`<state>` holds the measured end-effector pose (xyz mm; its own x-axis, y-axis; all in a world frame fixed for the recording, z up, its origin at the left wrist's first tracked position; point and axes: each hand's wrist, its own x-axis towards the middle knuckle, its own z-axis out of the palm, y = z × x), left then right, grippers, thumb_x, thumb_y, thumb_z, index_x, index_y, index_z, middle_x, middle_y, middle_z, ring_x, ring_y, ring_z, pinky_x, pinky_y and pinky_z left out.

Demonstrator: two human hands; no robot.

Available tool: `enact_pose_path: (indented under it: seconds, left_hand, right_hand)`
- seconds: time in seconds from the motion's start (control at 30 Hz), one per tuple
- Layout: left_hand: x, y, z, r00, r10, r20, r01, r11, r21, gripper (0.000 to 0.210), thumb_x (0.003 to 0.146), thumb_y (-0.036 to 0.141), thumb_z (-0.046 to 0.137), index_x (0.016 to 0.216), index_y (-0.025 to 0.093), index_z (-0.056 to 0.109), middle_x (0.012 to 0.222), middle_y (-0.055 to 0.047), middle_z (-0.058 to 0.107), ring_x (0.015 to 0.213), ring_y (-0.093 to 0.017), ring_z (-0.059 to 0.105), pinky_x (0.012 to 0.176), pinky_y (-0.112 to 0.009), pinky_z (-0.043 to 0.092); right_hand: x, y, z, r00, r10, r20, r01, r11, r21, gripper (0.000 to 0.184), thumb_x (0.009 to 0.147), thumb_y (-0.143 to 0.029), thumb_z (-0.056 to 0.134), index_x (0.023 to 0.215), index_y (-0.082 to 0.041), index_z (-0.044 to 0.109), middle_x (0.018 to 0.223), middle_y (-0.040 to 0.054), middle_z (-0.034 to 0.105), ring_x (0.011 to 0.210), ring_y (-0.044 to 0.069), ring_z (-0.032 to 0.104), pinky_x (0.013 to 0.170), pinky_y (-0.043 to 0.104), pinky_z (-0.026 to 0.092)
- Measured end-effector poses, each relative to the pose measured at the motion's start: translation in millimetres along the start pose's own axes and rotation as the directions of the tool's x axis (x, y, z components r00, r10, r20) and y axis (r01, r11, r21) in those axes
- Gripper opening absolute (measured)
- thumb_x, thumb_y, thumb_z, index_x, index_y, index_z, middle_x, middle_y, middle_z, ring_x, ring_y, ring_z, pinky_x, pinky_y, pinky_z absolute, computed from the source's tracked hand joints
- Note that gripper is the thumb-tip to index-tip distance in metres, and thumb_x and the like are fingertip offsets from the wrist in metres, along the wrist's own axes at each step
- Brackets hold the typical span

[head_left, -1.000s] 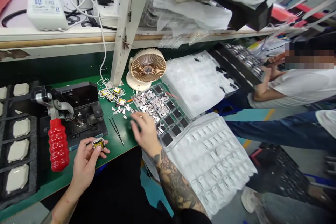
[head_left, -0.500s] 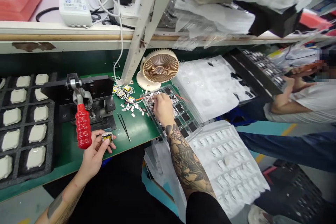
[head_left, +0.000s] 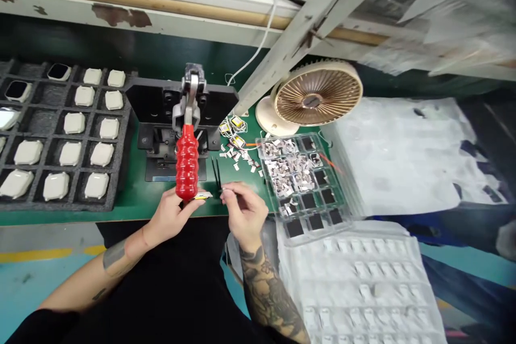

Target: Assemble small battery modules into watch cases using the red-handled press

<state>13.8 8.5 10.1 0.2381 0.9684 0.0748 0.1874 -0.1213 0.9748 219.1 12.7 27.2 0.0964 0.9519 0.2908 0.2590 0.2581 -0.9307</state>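
My left hand [head_left: 172, 216] is closed around a small watch case [head_left: 201, 195], seen nearly edge-on with a strip of yellow showing. The red handle of a toggle clamp [head_left: 187, 164] hangs over these fingers and partly hides them. A short gap away, my right hand [head_left: 245, 212] has thumb and forefinger pinched together; what they hold is too small to make out. Black tweezers [head_left: 216, 173] lie on the green bench, their near end at my right fingertips; I cannot tell whether they touch.
A black foam tray [head_left: 50, 102] of pale watch cases stands left. On the right are a clear compartment tray [head_left: 298, 234] of small white pieces, a beige fan [head_left: 318, 94] and white sheets [head_left: 403, 150]. Small white tabs [head_left: 242, 157] and yellow wired parts [head_left: 237, 124] lie behind the tweezers.
My right hand has left the compartment tray and come beside my left hand, fingers pinched. The watch case has tilted from face-up to edge-on. The camera view has shifted left and downward.
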Motion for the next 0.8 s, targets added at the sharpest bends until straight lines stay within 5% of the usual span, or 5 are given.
enact_pose_path:
  seconds: [0.2,0.33,0.6,0.8]
  left_hand:
    - [-3,-5,1.4,1.000,-0.018,-0.004,0.018,0.996,0.089,0.017,0.107,0.032,0.073,0.105,0.018,0.082,0.083,-0.004,0.069,0.074,-0.018,0.061,0.073,-0.031,0.048]
    - [-2,-3,2.1,1.000,0.000,0.020,-0.001,0.997,0.081,0.015,0.107,0.031,0.072,0.108,0.019,0.081,0.091,-0.005,0.072,0.079,-0.018,0.062,0.075,-0.030,0.047]
    - [0,6,2.1,0.997,-0.054,0.050,0.050,0.995,0.085,0.019,0.107,0.033,0.069,0.095,0.019,0.074,0.082,0.000,0.064,0.074,-0.015,0.055,0.072,-0.029,0.041]
    - [-1,-1,-3.1,0.972,-0.219,0.082,0.222,0.974,-0.035,0.033,0.107,0.044,0.066,0.086,0.018,0.064,0.070,0.005,0.049,0.064,-0.012,0.042,0.062,-0.028,0.032]
  right_hand:
    - [-2,4,18,0.993,0.003,0.122,-0.004,1.000,0.005,0.012,0.102,-0.024,0.078,0.106,-0.029,0.088,0.097,0.0036,0.070,0.092,0.018,0.069,0.083,0.035,0.060]
    - [-2,6,18,0.997,0.025,0.074,-0.027,0.999,0.020,0.012,0.102,-0.023,0.077,0.107,-0.028,0.087,0.098,0.0038,0.071,0.093,0.019,0.070,0.083,0.035,0.061]
    - [2,8,9,0.968,-0.176,0.177,0.205,0.966,-0.157,0.019,0.104,-0.019,0.073,0.113,-0.029,0.086,0.102,0.0053,0.073,0.093,0.020,0.073,0.083,0.038,0.063]
    - [8,6,-1,0.819,-0.303,0.487,0.439,0.878,-0.192,0.051,0.102,-0.033,0.081,0.150,-0.028,0.066,0.131,0.0122,0.076,0.118,0.029,0.074,0.096,0.047,0.063]
